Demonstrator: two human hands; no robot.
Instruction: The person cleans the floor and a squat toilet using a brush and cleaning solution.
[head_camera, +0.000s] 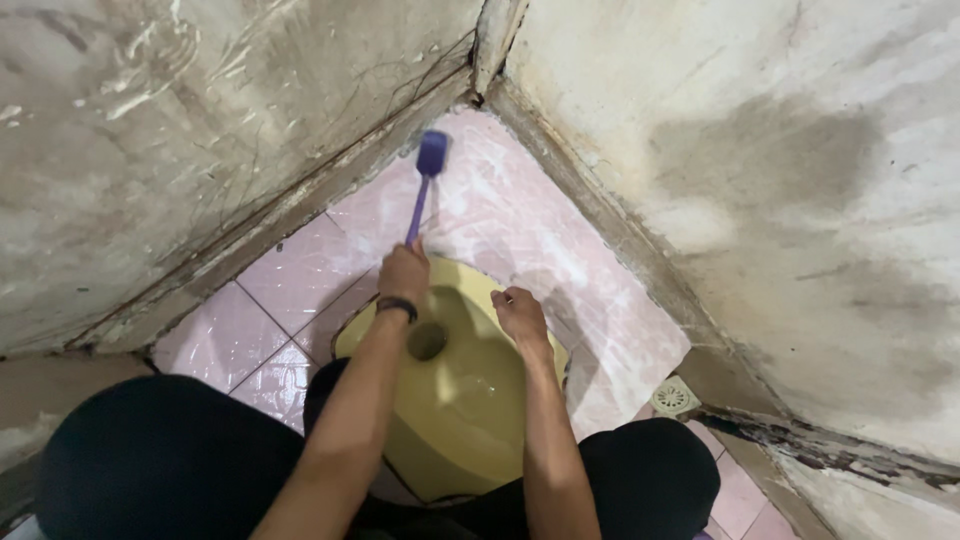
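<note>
We clench our left hand (404, 272) round the purple brush (431, 155) handle, reaching the pink floor tiles (300, 270) in the corner, while our right hand (520, 312), loosely curled and holding nothing, braces on the yellow squat pan (470, 400) rim.

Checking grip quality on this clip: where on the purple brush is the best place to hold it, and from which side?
Probably the near end of the purple brush, taken from above, as the left hand does: the thin handle runs away toward the wall corner, with the head on the tiles.
</note>
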